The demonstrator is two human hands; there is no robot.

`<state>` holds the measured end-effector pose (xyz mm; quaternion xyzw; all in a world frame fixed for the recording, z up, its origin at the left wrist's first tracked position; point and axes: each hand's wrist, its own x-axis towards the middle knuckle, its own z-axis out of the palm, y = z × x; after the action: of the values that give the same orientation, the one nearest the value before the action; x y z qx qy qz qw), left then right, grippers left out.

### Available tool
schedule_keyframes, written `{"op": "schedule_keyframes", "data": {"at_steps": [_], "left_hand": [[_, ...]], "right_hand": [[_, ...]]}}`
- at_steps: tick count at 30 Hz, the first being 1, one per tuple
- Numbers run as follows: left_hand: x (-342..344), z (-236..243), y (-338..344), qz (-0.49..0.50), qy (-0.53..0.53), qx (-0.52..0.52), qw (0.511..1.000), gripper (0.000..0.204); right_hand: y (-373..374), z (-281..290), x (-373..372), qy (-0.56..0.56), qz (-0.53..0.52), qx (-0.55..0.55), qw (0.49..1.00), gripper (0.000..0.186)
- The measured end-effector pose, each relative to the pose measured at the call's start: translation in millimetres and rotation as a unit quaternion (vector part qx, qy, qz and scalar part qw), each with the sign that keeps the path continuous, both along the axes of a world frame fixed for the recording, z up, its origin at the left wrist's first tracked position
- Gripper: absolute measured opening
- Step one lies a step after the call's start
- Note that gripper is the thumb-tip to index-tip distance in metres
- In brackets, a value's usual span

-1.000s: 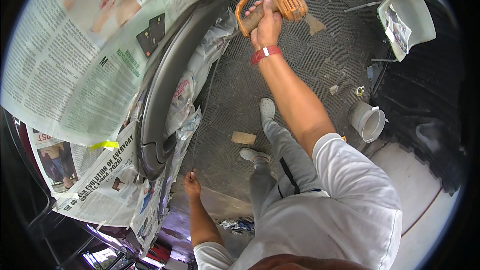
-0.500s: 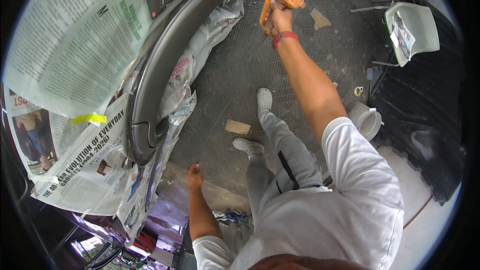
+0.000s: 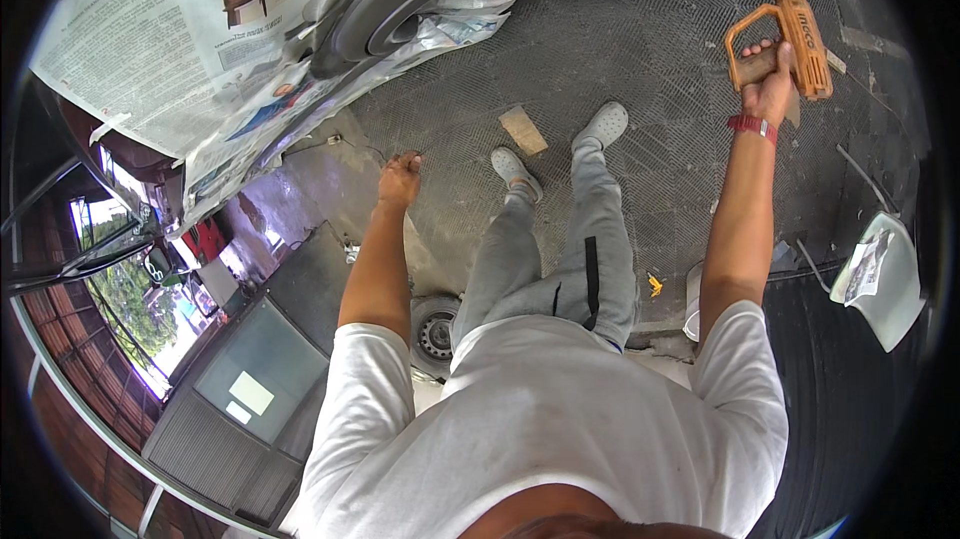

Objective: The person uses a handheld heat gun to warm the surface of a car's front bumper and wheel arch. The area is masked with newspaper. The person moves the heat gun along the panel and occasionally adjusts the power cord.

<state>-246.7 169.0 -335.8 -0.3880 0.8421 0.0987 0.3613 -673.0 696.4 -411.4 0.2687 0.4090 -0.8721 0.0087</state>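
Note:
My right hand (image 3: pixel 768 76) is raised at the upper right and grips the handle of an orange power tool (image 3: pixel 795 34); a red band sits on that wrist. My left hand (image 3: pixel 400 180) hangs out to the left with its fingers loosely curled and nothing in it. It is near the lower edge of a car body masked with taped newspaper (image 3: pixel 200 49). A bare grey bumper part (image 3: pixel 395 14) shows through the paper. My legs in grey trousers and light shoes (image 3: pixel 610 124) stand on a dark textured floor mat (image 3: pixel 650 69).
A scrap of cardboard (image 3: pixel 524 129) lies on the mat near my feet. A white chair with papers (image 3: pixel 885 274) stands at the right. A small wheel (image 3: pixel 435 334) and a white bucket (image 3: pixel 692 304) sit close behind my legs. Wet concrete lies left of the mat.
My view has swung, so the masked car now sits at the upper left. My right hand with the orange tool has moved away from the car to the right. My left hand has risen.

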Motion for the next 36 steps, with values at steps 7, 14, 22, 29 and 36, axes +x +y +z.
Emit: {"op": "schedule_keyframes", "data": {"at_steps": [7,14,22,29,36], "left_hand": [[5,-3,29,-0.057,0.090,0.066,0.992,0.038],[-7,-11,19,-0.056,0.053,0.078,0.994,0.035],[2,-31,-2,-0.083,0.046,0.102,0.990,0.032],[12,-52,-23,-0.159,0.040,0.133,0.977,0.038],[-23,-36,19,-0.169,-0.042,0.128,0.976,0.049]], "right_hand": [[-4,-49,-25,-0.088,-0.085,0.059,0.991,0.016],[-5,-12,-31,-0.052,-0.097,0.080,0.991,0.019],[2,49,-11,0.010,-0.027,0.110,0.994,0.019],[24,80,32,0.036,0.064,0.067,0.995,0.022],[37,23,21,-0.005,0.027,0.032,0.999,0.033]]}}
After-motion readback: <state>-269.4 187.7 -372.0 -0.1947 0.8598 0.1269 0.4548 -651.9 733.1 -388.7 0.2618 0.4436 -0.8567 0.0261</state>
